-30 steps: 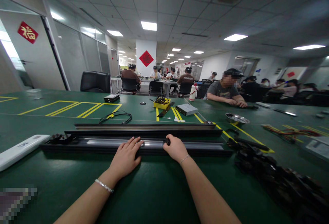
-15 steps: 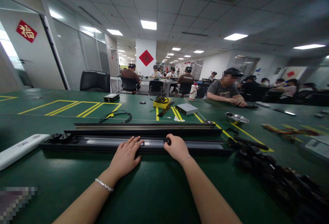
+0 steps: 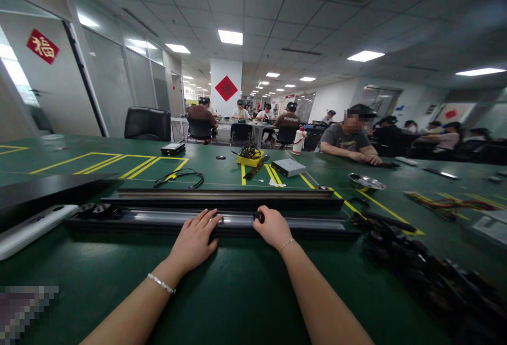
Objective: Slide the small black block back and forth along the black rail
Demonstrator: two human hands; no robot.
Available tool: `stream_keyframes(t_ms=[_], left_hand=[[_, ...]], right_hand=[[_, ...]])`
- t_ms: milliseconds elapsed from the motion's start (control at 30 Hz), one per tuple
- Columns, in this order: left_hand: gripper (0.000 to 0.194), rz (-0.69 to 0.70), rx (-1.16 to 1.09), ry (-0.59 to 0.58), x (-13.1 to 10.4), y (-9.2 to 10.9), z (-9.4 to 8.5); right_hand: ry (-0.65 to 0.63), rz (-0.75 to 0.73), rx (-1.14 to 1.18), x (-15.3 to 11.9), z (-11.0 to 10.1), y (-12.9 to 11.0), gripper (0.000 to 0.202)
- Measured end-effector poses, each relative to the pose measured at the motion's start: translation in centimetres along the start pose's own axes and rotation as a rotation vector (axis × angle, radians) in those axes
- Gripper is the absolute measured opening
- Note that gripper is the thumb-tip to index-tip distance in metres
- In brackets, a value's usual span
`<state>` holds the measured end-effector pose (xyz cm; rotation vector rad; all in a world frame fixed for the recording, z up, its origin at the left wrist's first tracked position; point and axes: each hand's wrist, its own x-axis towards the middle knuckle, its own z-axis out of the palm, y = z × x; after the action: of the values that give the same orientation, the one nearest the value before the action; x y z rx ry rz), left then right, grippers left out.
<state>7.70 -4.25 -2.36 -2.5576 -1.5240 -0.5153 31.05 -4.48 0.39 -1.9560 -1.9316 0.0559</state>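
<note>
A long black rail (image 3: 158,218) with a shiny silvery strip along its middle lies crosswise in front of me. My left hand (image 3: 195,238) rests over its near edge, fingers extended and lying on the strip. Farther right, my right hand (image 3: 274,227) pinches a small black block (image 3: 259,217) that sits at the strip; the fingers partly hide it. Behind this rail lies a second long dark rail (image 3: 225,197), parallel to it. Small black parts (image 3: 95,210) sit at the left end of the near rail.
A white elongated device (image 3: 37,231) and a dark flat panel (image 3: 43,192) are at the left. Black parts (image 3: 428,276) pile up at the right. A yellow box (image 3: 249,160), a grey box (image 3: 289,167) and a metal bowl (image 3: 366,182) stand farther back. A person (image 3: 348,136) sits opposite.
A dark flat panel has come into view at the left, above the white device. Both my hands keep their places on the rail; the view has shifted very slightly.
</note>
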Motion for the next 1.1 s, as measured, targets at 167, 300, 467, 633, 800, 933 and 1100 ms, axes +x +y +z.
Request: stream_keyframes(t_ms=[167,300,467,633,800,933,1100], left_hand=[[0.056,0.004,-0.003,0.003,-0.03,-0.09,0.07],[0.056,0.011,0.002,0.012,-0.05,-0.16,0.17],[0.056,0.015,0.010,0.014,-0.07,-0.20,0.23],[0.055,0.013,0.008,0.009,-0.07,-0.22,0.27],[0.056,0.013,0.021,0.010,-0.06,-0.19,0.28],[0.057,0.015,0.026,0.008,-0.06,-0.13,0.21],[0.056,0.010,0.028,0.005,-0.06,-0.10,0.19]], right_hand=[[-0.017,0.037,0.035,-0.07,-0.11,0.33,0.024],[-0.010,0.027,0.052,-0.08,-0.04,0.52,0.024],[-0.011,0.019,0.061,-0.03,0.03,0.65,0.023],[-0.009,0.009,0.069,0.05,0.07,0.73,0.022],[-0.031,0.016,0.072,0.11,-0.02,0.66,0.023],[-0.034,0.024,0.078,0.12,-0.16,0.67,0.024],[-0.044,0.020,0.102,0.21,-0.14,0.83,0.023]])
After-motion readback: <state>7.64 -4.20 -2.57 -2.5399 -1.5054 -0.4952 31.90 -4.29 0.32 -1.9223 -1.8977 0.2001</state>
